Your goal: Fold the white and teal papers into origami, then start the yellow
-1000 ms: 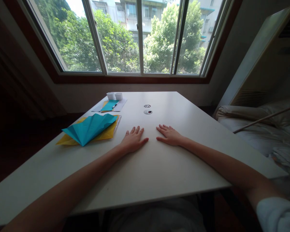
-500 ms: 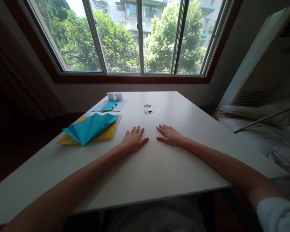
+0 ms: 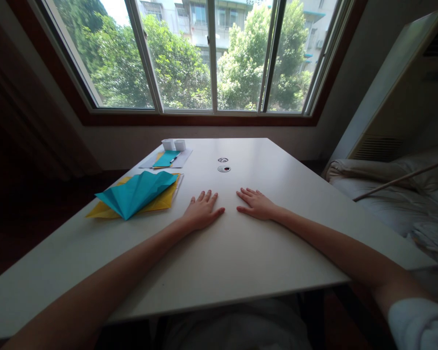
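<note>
Far out past my left fingers, folded blue paper (image 3: 136, 193) lies on yellow sheets (image 3: 160, 201). My left hand (image 3: 201, 212) presses flat on the white surface (image 3: 241, 253), fingers spread, holding nothing. Just beside it, my right hand (image 3: 257, 204) lies flat too, fingers apart, empty.

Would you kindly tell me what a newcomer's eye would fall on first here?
Probably the left hand and right hand, both lying flat and empty, side by side on the white table. Next, the folded teal paper on yellow sheets, left of the hands.
</note>
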The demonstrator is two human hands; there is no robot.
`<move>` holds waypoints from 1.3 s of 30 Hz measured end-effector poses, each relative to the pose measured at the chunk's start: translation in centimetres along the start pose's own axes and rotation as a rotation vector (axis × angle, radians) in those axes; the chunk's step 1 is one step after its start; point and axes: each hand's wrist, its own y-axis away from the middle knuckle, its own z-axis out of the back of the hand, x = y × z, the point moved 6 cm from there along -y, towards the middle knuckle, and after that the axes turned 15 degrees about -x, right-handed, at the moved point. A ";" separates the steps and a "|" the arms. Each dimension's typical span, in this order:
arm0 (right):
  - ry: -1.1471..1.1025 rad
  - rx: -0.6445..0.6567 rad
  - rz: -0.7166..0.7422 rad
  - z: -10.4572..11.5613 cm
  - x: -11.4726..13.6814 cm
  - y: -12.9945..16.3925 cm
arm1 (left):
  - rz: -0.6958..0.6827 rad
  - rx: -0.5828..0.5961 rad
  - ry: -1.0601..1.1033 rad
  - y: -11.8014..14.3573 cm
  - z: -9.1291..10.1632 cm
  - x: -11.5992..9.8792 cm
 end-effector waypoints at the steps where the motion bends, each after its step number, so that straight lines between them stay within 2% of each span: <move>1: -0.001 -0.001 -0.001 0.0 0.0 0.0 | -0.001 -0.002 0.001 0.0 0.0 0.0; 39: 0.002 0.000 0.001 0.1 0.1 0.0 | -0.003 -0.008 0.013 0.1 -0.1 0.2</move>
